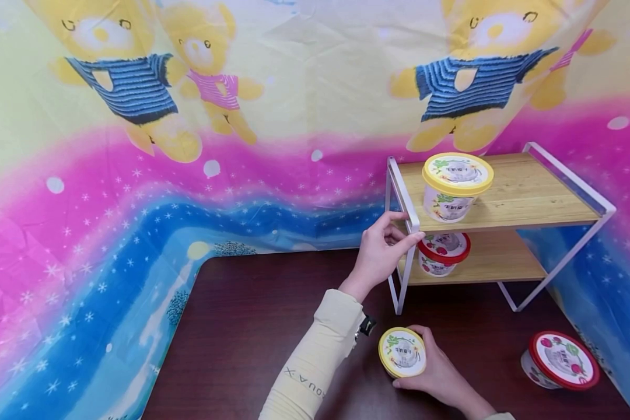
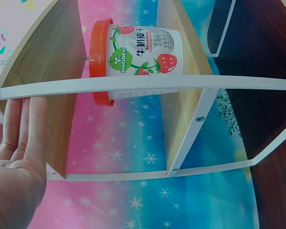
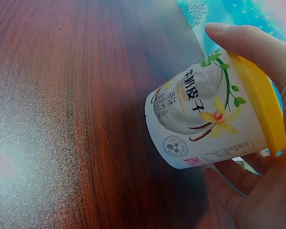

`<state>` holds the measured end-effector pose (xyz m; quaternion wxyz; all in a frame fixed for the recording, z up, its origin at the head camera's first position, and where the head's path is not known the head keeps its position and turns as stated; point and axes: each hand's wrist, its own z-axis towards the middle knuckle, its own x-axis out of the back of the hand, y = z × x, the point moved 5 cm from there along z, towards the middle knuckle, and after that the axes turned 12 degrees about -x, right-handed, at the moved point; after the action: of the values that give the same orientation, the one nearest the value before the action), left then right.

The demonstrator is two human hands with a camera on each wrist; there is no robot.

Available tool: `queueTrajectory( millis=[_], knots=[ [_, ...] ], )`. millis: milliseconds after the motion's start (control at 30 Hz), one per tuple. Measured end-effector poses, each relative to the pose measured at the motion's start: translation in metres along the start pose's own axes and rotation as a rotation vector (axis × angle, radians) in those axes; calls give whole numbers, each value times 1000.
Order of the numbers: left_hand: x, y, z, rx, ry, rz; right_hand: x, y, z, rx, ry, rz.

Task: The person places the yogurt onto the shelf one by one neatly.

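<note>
My left hand [image 1: 378,251] holds the left end of a two-tier wooden shelf [image 1: 535,186], its thumb and fingers about the white metal frame [image 2: 133,85]. My right hand [image 1: 441,373] grips a yellow-lidded dairy cup [image 3: 205,114] printed with a vanilla flower. The cup is upright, low over the dark tabletop, left of that hand. Another yellow-lidded cup [image 1: 457,189] stands on the upper board, near its left end. Below it, on the lower board, stands a red-lidded strawberry cup [image 2: 143,57], close to my left fingers.
A second red-lidded cup [image 1: 562,360] stands on the dark wooden table [image 1: 241,326] at the front right. Behind the table hangs a cloth [image 1: 294,116] printed with bears, which also runs along both sides. The shelf's white legs rest at the back right of the table.
</note>
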<state>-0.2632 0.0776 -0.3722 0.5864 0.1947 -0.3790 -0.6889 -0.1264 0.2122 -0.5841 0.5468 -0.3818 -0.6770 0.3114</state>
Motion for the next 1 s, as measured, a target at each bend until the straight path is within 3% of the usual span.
queueTrajectory(
  millis=[233, 567, 1000],
  knots=[
    [0, 0, 1, -7, -1, 4, 3, -2, 2, -23, 29, -13],
    [0, 0, 0, -8, -2, 6, 24, -9, 11, -67, 40, 46],
    [0, -2, -1, 1, 3, -6, 47, -12, 17, -51, 75, 66]
  ],
)
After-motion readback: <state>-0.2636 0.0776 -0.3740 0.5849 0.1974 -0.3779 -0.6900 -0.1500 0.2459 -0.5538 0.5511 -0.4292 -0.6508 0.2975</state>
